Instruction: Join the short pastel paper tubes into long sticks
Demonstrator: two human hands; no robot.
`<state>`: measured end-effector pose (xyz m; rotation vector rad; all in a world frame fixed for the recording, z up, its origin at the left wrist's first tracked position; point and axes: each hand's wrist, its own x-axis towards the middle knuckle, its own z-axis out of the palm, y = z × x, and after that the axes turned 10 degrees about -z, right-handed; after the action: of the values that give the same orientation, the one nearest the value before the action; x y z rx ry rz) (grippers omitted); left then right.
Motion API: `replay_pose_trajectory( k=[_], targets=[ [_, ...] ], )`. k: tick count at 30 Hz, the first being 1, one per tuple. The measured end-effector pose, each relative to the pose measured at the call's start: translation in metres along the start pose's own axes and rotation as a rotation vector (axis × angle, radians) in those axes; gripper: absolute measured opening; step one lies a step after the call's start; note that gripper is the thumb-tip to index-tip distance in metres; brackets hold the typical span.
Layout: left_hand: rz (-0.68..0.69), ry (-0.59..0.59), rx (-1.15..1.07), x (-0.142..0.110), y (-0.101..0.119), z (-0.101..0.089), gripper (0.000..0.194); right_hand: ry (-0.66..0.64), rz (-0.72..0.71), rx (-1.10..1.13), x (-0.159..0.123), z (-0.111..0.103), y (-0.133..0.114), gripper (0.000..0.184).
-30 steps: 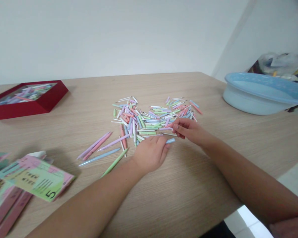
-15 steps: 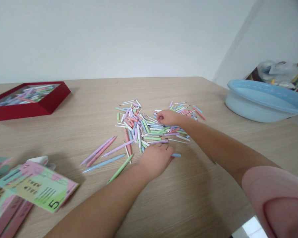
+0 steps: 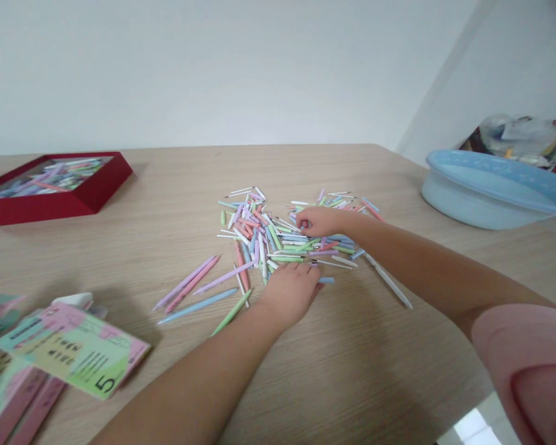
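My left hand (image 3: 293,292) is closed at the near edge of a heap of pastel pen parts (image 3: 290,244). A blue pen barrel (image 3: 327,280) sticks out to the right from under its fingers. Over the heap, a little farther off, my right hand (image 3: 319,220) has its fingers curled in a pinch; what they hold, if anything, is too small to make out. Thin white refills (image 3: 331,264) with dark tips lie among the short coloured barrels. Left of my left hand, a blue pen (image 3: 198,306), a pink pen (image 3: 192,283) and a green pen (image 3: 231,313) rest apart.
A red box (image 3: 86,196) full of similar pen parts stands at the back left. Printed cartons (image 3: 74,352) lie at the front left. A blue basin (image 3: 482,198) sits on the right. One long whitish stick (image 3: 391,284) lies beside my right forearm.
My right forearm has shifted slightly to the right, and the long whitish stick now shows beside it. My left hand, with the blue barrel, has moved slightly away from me.
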<state>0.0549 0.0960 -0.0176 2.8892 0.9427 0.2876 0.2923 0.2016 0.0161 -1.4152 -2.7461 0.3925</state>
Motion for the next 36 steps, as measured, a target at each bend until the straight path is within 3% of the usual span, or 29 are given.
replay_pose_trajectory(
  k=[13, 22, 36],
  targets=[
    [-0.022, -0.026, 0.016, 0.000, 0.001, -0.003, 0.021, -0.061, 0.029, 0.000, 0.013, -0.007, -0.019, 0.026],
    [-0.035, -0.061, 0.040, 0.000, 0.000, -0.006, 0.021, -0.182, 0.019, 0.025, 0.030, -0.018, -0.027, 0.022],
    [-0.039, -0.048, 0.035, 0.000, -0.001, -0.002, 0.024, -0.277, 0.075, -0.017, 0.015, -0.022, -0.032, 0.018]
  ],
)
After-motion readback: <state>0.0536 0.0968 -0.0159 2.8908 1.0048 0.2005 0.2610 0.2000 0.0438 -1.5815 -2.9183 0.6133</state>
